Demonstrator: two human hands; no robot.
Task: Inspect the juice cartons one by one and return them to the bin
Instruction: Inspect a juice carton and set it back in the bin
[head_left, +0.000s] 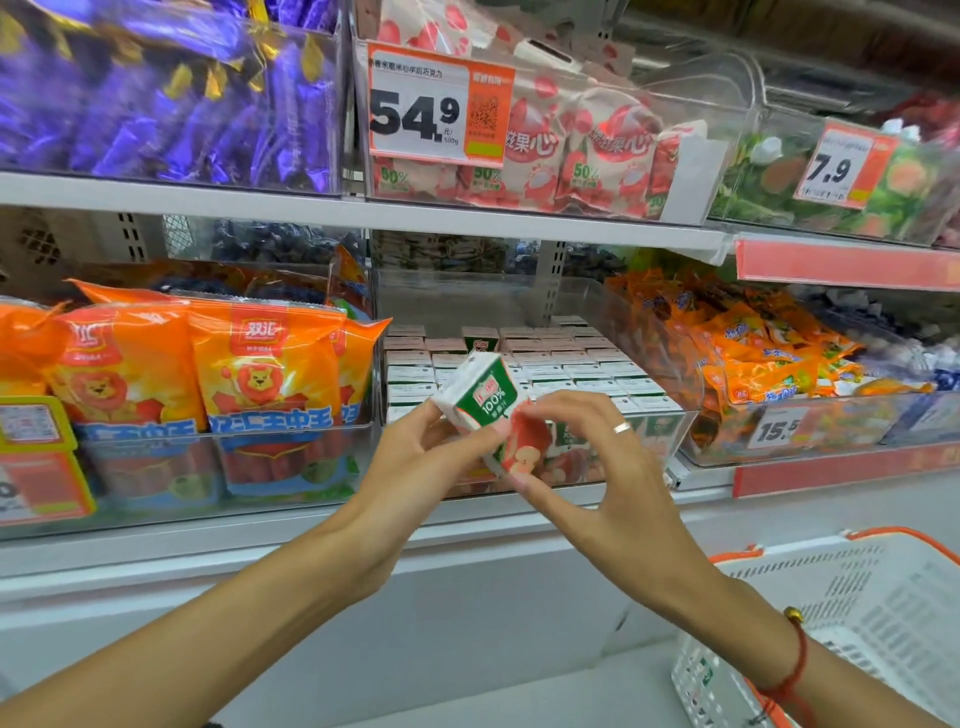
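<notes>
Both hands pinch one tilted carton (488, 410) in front of the bin (675, 421): left hand (415, 457) at its 8 o'clock, right hand (587, 467) at 4. More cartons (571, 364) fill the bin at 12.

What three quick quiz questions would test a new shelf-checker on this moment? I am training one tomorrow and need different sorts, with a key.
1. True or false: both hands hold one juice carton in front of the clear bin.
2. Which hand wears a ring: A left hand, B right hand?
3. Fill in: the bags left of the carton bin are mainly ____ in colour.

Key: 1 true; 2 B; 3 orange, the orange bags.
</notes>
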